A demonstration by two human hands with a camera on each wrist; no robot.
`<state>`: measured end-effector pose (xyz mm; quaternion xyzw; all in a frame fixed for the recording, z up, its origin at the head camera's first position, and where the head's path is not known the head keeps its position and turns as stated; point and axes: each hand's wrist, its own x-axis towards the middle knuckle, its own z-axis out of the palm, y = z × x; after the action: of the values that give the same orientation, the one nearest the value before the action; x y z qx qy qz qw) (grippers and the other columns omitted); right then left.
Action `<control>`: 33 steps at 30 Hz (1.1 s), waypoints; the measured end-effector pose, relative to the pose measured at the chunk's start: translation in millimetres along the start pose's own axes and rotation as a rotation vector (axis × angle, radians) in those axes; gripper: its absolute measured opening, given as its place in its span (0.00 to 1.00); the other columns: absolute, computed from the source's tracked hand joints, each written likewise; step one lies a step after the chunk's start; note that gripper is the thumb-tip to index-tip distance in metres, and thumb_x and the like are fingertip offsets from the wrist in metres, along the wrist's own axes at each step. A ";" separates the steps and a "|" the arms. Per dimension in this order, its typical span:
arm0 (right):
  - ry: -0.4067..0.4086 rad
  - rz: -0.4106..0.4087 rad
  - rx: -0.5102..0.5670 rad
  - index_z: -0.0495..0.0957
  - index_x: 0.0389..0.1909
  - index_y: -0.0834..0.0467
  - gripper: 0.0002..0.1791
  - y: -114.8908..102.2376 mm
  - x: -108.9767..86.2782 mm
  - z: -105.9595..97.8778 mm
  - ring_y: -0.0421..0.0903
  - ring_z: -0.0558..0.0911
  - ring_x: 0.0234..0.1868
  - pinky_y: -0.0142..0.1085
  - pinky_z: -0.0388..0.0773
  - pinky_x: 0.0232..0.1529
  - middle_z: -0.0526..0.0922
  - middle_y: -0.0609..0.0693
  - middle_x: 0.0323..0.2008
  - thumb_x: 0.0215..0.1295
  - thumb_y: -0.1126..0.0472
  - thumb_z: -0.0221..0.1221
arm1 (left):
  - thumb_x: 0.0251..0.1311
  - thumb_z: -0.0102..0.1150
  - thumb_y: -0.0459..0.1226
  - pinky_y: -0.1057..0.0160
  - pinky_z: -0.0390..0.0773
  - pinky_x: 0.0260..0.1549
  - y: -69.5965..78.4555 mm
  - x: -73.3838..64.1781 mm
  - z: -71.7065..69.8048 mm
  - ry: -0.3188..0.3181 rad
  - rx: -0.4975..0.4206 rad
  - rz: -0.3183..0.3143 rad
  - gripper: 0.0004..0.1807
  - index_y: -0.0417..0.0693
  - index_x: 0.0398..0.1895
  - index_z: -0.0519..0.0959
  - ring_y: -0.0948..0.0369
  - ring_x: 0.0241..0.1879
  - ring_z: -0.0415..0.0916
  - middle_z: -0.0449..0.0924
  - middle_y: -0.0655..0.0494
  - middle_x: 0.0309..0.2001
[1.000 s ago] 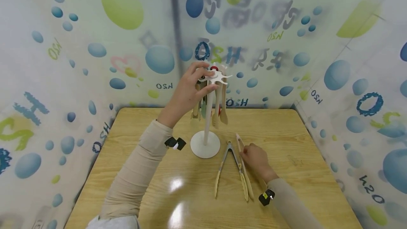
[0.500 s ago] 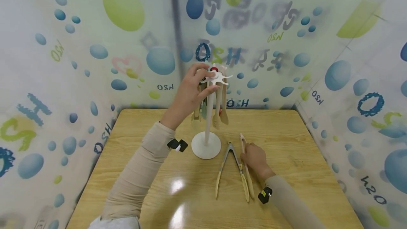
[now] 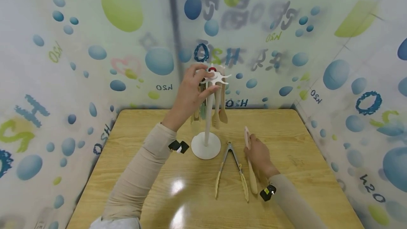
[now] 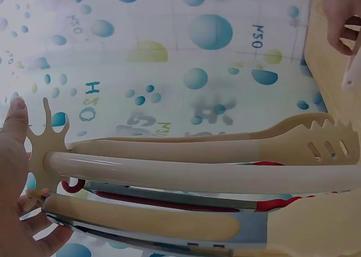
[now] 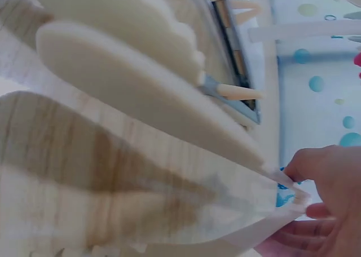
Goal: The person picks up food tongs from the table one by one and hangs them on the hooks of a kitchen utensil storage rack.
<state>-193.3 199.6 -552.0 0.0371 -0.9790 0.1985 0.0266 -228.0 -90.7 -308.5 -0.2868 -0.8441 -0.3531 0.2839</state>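
My left hand grips the hooked top of a white utensil stand, with thumb and fingers around its edge. Utensils hang from it, among them a slotted turner and, close to my left fingers, a tool with a cream grip and a metal shank. To the right, my right hand pinches pale cream tongs near their joined, holed end. Their two arms spread apart in the right wrist view, one a rounded blade. Metal tongs with yellow tips lie spread on the table beside them.
The wooden table carries the stand's round base near its middle. Patterned curtain-like walls close in the back and both sides. A red-trimmed utensil hangs behind the pole.
My right hand has shifted the cream tongs up and to the right, away from the metal tongs. My left hand stays on top of the stand.
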 end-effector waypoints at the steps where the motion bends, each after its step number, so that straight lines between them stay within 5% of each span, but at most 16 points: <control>1: 0.009 0.001 0.006 0.66 0.62 0.68 0.30 -0.4 1.0 -1.9 0.46 0.74 0.20 0.36 0.67 0.18 0.82 0.65 0.40 0.64 0.57 0.61 | 0.62 0.63 0.50 0.51 0.75 0.59 0.2 -0.1 0.4 0.002 0.005 -0.003 0.23 0.46 0.54 0.78 0.49 0.67 0.64 0.67 0.46 0.65; 10: 0.144 -0.070 0.062 0.61 0.70 0.67 0.35 -5.7 12.6 -21.6 0.44 0.66 0.13 0.35 0.60 0.13 0.80 0.71 0.51 0.66 0.58 0.60 | 0.59 0.65 0.51 0.52 0.76 0.59 3.4 0.3 3.3 0.032 0.049 -0.001 0.25 0.45 0.53 0.79 0.49 0.65 0.65 0.68 0.46 0.63; 17: 0.264 -0.102 0.115 0.63 0.71 0.61 0.35 -17.7 23.8 -41.3 0.54 0.81 0.29 0.44 0.75 0.24 0.82 0.65 0.47 0.66 0.54 0.61 | 0.59 0.64 0.52 0.51 0.76 0.58 5.8 0.1 5.6 0.050 0.064 -0.014 0.25 0.47 0.52 0.80 0.49 0.64 0.65 0.69 0.47 0.62; 33: 0.437 -0.224 0.242 0.63 0.73 0.55 0.36 -66.2 34.7 -94.0 0.57 0.83 0.38 0.50 0.80 0.31 0.81 0.61 0.49 0.66 0.57 0.64 | 0.58 0.65 0.53 0.51 0.74 0.60 10.9 0.9 10.0 0.087 0.090 -0.039 0.26 0.46 0.51 0.80 0.49 0.62 0.65 0.70 0.46 0.61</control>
<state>-218.9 173.4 -437.6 0.1044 -0.9091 0.3131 0.2543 -224.0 -76.5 -309.1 -0.2415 -0.8513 -0.3324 0.3262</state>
